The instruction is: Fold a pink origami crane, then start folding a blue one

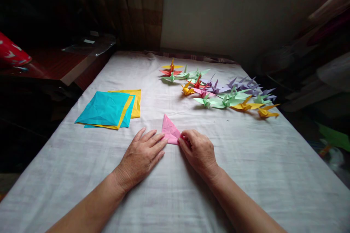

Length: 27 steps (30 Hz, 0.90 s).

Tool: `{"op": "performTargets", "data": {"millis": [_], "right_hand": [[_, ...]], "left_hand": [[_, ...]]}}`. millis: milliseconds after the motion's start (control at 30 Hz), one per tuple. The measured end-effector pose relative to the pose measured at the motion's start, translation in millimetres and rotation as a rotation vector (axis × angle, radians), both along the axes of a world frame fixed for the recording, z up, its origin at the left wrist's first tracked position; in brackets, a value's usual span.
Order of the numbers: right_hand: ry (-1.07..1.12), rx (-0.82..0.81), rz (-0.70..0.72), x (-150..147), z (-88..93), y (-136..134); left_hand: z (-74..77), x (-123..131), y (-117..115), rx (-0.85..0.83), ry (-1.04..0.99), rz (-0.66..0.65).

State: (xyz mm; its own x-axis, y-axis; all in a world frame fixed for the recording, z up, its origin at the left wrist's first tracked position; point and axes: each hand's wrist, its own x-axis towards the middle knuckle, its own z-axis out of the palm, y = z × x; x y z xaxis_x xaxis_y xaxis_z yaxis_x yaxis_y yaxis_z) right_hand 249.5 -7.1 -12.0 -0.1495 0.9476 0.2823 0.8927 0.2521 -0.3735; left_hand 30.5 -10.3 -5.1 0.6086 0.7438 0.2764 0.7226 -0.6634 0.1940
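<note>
A pink sheet of origami paper (170, 131), folded into a triangle-like shape with creases showing, lies on the white cloth between my hands. My left hand (146, 151) rests flat with its fingers spread, the fingertips touching the paper's left edge. At the paper's right corner my right hand (199, 149) is closed, thumb and curled fingers pinching that corner. Part of the corner is hidden behind the fingers. Left of the paper lies a stack of blue and yellow paper sheets (105, 107).
Several folded paper cranes (226, 98) in green, purple, yellow, red and pink stand at the back right of the cloth-covered table (68, 174). On the left is a brown wooden surface (64, 67) with a clear plastic packet (93, 43) and a red patterned object (12, 51).
</note>
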Motion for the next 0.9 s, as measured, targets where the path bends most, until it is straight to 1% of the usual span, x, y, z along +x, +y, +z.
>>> {"op": "performTargets", "data": {"millis": [100,233,467,567,700,800,900], "right_hand": [[-0.044,0.013,0.005,0.3,0.5,-0.8],[-0.022,0.032,0.03,-1.3,3.5,0.1],[-0.005,-0.018,0.032,-12.9,6.5,5.1],[0.026,-0.03,-0.001,-6.2,4.0,1.1],[0.046,-0.02,-0.08,11.9,-0.3,-8.1],[0.048,-0.016,-0.089,20.0,-2.8,-11.7],[0.053,-0.018,-0.094,20.8,-3.8,-11.4]], "left_hand": [[0.8,1.1,-0.5,-0.001,-0.006,0.007],[2.2,2.7,-1.1,-0.007,0.003,0.018],[3.3,2.5,-1.0,-0.022,0.003,0.018],[3.0,0.3,0.0,-0.036,-0.003,0.018],[1.8,-4.4,1.4,-0.068,-0.012,0.009],[0.8,-8.2,1.7,-0.092,-0.016,0.008],[1.0,-11.6,1.8,-0.102,-0.02,0.003]]}}
